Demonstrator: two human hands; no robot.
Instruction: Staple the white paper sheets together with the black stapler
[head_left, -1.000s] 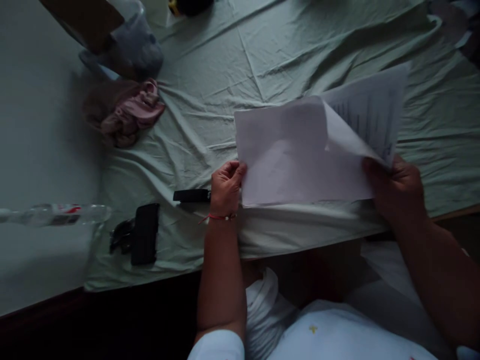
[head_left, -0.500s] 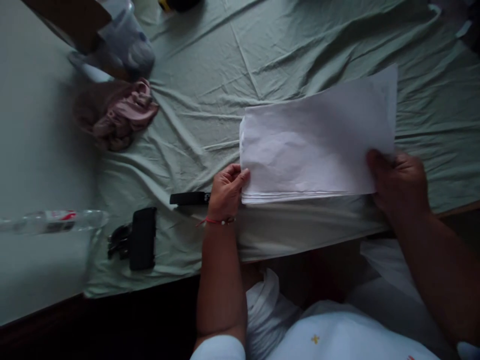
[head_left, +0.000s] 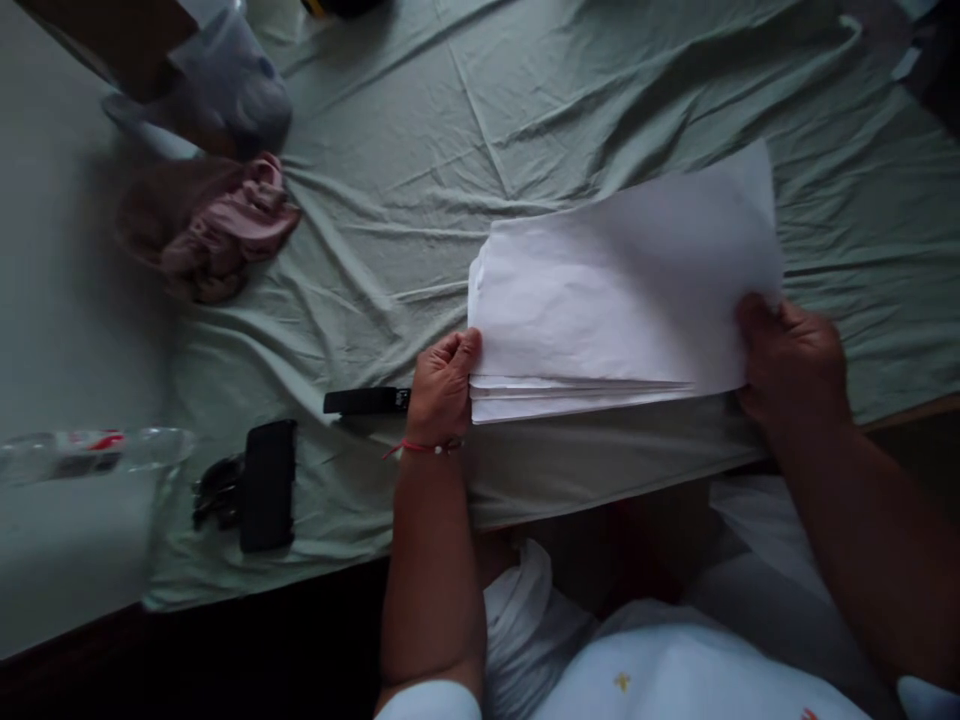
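Note:
A stack of white paper sheets [head_left: 615, 300] is held between my two hands, above the green cloth. My left hand [head_left: 444, 385] pinches the stack's left edge near the lower corner, thumb on top. At the lower right, my right hand [head_left: 795, 355] grips the sheets with its thumb over the top one. The top sheet bows upward toward the far right corner, and the lower edges are fanned out in layers. Just left of my left wrist lies a black stapler-like tool [head_left: 366, 400], its right end hidden behind the hand.
A green cloth [head_left: 375, 240] with wrinkles covers the table. On the left are a black phone-like case [head_left: 268, 487], dark keys or a similar bunch [head_left: 217, 492], a clear plastic bottle [head_left: 97, 452], a crumpled pink cloth [head_left: 232, 225] and a plastic bag [head_left: 240, 85].
The sheets have slipped out of line: their lower and left edges are more fanned now. The top sheet's right side curls more. The whole scene has shifted slightly left in view.

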